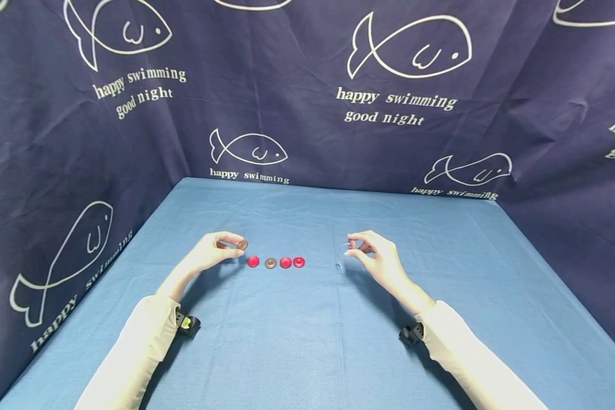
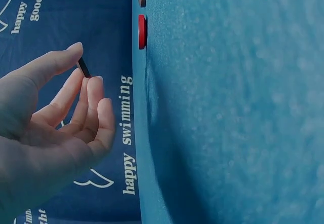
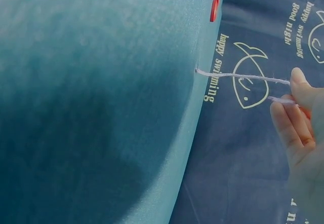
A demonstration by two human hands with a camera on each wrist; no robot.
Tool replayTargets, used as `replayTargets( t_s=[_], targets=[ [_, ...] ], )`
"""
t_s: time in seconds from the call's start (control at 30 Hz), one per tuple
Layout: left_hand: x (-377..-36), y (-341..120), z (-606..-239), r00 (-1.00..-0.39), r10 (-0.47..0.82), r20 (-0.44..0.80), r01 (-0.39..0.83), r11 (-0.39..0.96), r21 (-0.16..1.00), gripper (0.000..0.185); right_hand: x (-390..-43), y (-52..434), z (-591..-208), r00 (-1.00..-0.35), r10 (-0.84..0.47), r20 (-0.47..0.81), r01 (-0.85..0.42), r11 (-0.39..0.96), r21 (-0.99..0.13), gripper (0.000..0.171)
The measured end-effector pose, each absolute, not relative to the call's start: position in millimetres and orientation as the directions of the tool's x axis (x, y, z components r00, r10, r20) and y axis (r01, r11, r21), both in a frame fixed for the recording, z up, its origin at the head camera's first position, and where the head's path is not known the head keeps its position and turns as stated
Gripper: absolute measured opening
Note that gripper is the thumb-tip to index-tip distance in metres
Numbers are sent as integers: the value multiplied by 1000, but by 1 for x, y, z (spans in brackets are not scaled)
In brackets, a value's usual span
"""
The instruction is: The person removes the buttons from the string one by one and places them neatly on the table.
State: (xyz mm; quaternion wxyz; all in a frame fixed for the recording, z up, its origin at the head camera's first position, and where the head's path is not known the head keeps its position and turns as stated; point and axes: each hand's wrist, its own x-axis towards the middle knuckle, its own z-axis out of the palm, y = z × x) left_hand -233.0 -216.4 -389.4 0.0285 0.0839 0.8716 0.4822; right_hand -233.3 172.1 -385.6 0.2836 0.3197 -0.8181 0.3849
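**A:** Brown button [image 1: 242, 245] pinched in the left hand [image 1: 212, 250], just off the left end of the button row [image 1: 275, 262] mid-table [image 1: 307, 341]. Right hand [image 1: 376, 256] pinches a pale thread [image 1: 340, 256].

**B:** Left wrist cam: button [image 2: 84, 67] edge-on between thumb and finger, red button [image 2: 142, 31] beyond.

**A:** Right wrist: thread [image 3: 238, 76] sticks out from the fingertips [image 3: 298, 79]. Looks like the threading step; next, I'd guess, the tip has to meet a hole.

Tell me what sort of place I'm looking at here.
Probably a staged tabletop recording booth, not a home or shop: a table under a blue cloth, walled on three sides by a navy fish-print curtain. On it only a row of buttons, with a thread held above.
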Motion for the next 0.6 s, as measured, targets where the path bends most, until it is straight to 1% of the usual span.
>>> replayTargets(
  t_s=[0.6],
  targets=[
    [-234, -220, -396, -982, 191, -1, 121, 623, 772, 35, -233, 172, -385, -628, -307, 715, -747, 496, -443, 33]
  ],
)
